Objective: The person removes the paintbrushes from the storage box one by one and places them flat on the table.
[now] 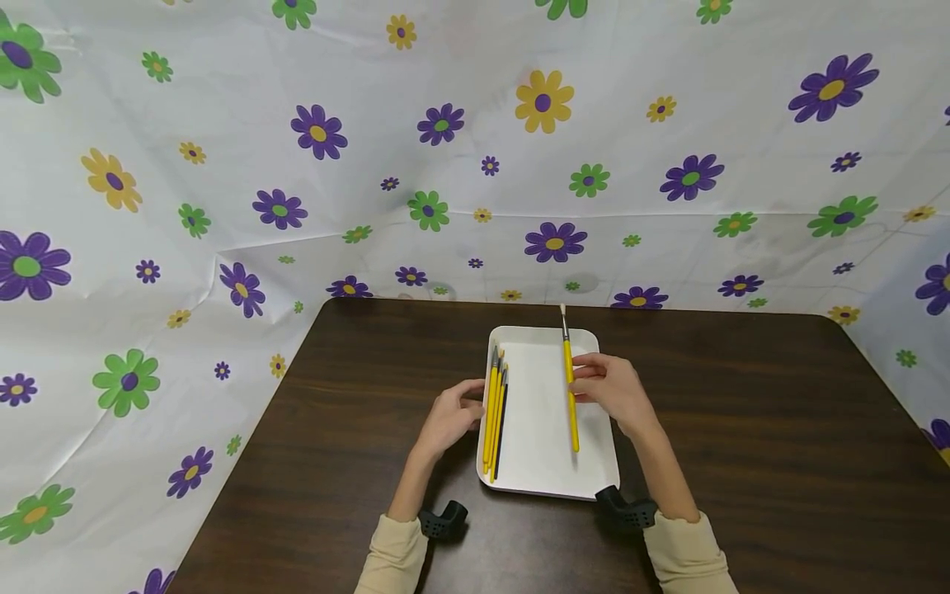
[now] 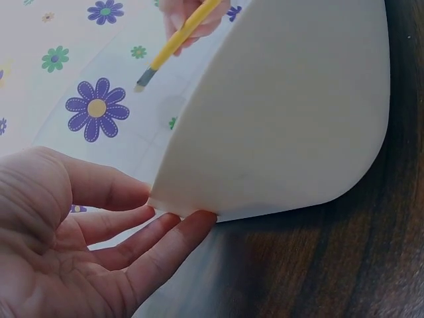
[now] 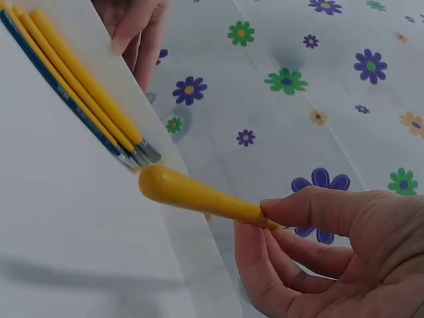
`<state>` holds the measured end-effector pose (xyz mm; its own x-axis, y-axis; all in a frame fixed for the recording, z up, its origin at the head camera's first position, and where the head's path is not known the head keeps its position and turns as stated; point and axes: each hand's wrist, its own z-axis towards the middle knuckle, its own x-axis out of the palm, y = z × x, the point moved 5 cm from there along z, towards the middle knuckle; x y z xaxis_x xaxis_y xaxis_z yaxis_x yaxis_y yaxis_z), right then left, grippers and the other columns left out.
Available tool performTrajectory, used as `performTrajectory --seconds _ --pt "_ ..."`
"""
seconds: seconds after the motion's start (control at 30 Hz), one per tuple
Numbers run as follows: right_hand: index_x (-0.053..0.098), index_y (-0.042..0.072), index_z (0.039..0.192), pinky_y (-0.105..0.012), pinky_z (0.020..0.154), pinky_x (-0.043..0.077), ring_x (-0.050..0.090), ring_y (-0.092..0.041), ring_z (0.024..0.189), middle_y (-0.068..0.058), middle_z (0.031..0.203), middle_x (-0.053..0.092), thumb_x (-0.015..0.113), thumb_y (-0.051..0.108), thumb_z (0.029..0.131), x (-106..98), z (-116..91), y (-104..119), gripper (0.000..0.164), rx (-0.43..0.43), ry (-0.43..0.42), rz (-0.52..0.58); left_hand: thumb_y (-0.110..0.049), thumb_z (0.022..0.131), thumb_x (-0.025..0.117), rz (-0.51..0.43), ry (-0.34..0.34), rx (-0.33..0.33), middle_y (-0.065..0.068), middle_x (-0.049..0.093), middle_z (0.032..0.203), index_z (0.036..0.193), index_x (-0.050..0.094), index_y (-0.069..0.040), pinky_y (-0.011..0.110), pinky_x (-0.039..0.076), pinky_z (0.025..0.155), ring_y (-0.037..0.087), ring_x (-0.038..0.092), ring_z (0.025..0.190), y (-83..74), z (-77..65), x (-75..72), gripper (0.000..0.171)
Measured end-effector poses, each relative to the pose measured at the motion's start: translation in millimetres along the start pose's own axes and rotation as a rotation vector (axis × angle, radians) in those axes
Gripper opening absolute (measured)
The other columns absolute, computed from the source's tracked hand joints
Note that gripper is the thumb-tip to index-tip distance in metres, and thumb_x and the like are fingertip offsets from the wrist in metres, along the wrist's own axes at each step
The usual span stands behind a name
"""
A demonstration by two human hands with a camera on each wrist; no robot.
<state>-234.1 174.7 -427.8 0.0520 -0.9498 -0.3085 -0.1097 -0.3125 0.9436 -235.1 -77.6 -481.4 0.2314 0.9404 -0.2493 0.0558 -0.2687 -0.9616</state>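
Note:
My right hand (image 1: 610, 390) pinches a yellow-handled paintbrush (image 1: 571, 388) between thumb and fingers, over the right part of a white tray (image 1: 538, 429). The brush's bristles point toward the back wall; in the right wrist view its rounded yellow handle end (image 3: 175, 189) faces the camera. On the tray's left side, my left hand (image 1: 450, 419) grips the rim, with the thumb above and fingertips (image 2: 199, 222) at the edge in the left wrist view. Several paintbrushes (image 1: 493, 421), yellow-handled ones and a dark one, lie side by side along the tray's left edge.
The tray stands on a dark brown wooden table (image 1: 742, 429). Behind and to the left hangs a white sheet (image 1: 475, 190) printed with purple, green and yellow flowers. Black wrist mounts (image 1: 444, 521) are on both forearms, close over the table.

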Motion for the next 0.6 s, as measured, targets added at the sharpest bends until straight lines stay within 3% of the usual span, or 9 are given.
performTrajectory --seconds 0.6 --pt "0.053 -0.021 0.133 -0.027 0.073 0.062 0.069 -0.013 0.081 -0.031 0.112 0.064 0.069 -0.001 0.095 -55 -8 -25 0.046 -0.017 -0.032 -0.055 0.000 0.094 0.064 0.002 -0.007 -0.004 0.022 0.064 0.133 0.139 0.061 0.003 0.039 0.063 0.078 0.028 0.072 0.100 1.5 -0.4 -0.1 0.046"
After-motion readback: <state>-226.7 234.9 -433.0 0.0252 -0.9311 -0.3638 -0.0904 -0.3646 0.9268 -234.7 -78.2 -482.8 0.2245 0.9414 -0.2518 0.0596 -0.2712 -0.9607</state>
